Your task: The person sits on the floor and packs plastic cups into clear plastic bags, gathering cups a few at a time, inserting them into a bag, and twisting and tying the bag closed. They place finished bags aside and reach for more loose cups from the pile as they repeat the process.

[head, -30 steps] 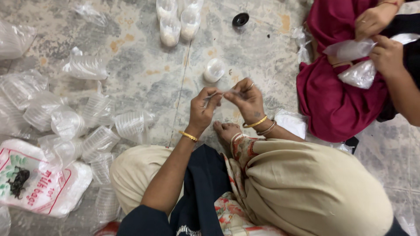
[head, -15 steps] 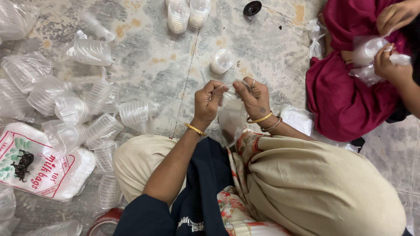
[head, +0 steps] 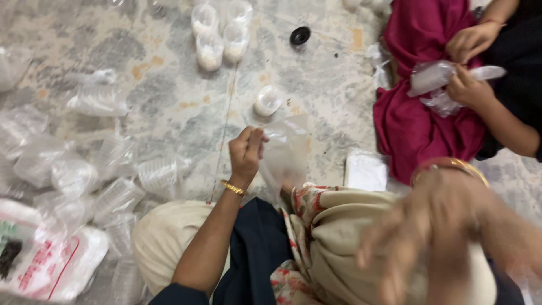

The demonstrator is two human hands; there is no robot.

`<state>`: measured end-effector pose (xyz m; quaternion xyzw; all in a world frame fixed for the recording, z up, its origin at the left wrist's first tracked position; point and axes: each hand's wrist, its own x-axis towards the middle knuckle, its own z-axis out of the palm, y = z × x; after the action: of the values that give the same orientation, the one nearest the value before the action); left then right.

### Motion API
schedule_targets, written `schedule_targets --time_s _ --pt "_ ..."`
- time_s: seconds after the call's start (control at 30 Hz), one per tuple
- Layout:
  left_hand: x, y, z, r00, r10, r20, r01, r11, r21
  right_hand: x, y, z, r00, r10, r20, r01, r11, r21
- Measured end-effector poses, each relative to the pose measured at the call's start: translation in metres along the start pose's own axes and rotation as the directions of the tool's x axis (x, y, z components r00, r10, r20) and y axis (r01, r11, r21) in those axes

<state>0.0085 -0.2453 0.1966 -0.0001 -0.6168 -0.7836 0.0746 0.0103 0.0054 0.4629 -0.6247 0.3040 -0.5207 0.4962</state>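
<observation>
My left hand [head: 247,151], with a gold bangle at the wrist, pinches the top edge of a small clear plastic bag [head: 287,153] that hangs open above my knee. My right hand [head: 435,237] is close to the camera at the lower right, blurred, fingers spread and holding nothing. A small white-filled cup [head: 267,100] stands on the floor just beyond the bag.
Stacks of clear plastic cups in bags [head: 96,175] lie at the left, with a printed white packet [head: 45,265] at the lower left. Three filled cups [head: 220,34] and a black lid [head: 300,35] sit far off. Another person in magenta [head: 418,101] handles plastic bags at right.
My right hand has let go of the bag and swung back toward the camera. My left hand alone holds the bag. The view has shifted.
</observation>
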Motion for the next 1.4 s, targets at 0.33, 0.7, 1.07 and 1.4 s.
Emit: schedule_targets --time_s 0.33,0.7,1.07,1.4 --pt "0.0 -0.008 0.0 0.997 -0.03 0.073 0.038 0.994 -0.107 0.05 0.011 -0.001 0.086 -0.091 -0.992 -0.272 0.956 -0.111" --pt "0.005 -0.004 0.008 0.976 0.139 0.169 -0.169 0.969 0.178 -0.039 0.186 -0.063 0.094 0.185 -0.978 -0.563 0.82 0.101" --pt "0.004 -0.004 0.016 0.976 0.173 0.132 -0.192 0.971 0.146 -0.034 0.2 -0.057 0.051 0.006 -0.999 -0.655 0.755 -0.029" --pt "0.003 -0.004 0.017 0.982 0.151 0.113 -0.165 0.979 0.124 -0.028 0.2 -0.055 -0.142 0.102 -0.984 -0.724 0.667 0.174"
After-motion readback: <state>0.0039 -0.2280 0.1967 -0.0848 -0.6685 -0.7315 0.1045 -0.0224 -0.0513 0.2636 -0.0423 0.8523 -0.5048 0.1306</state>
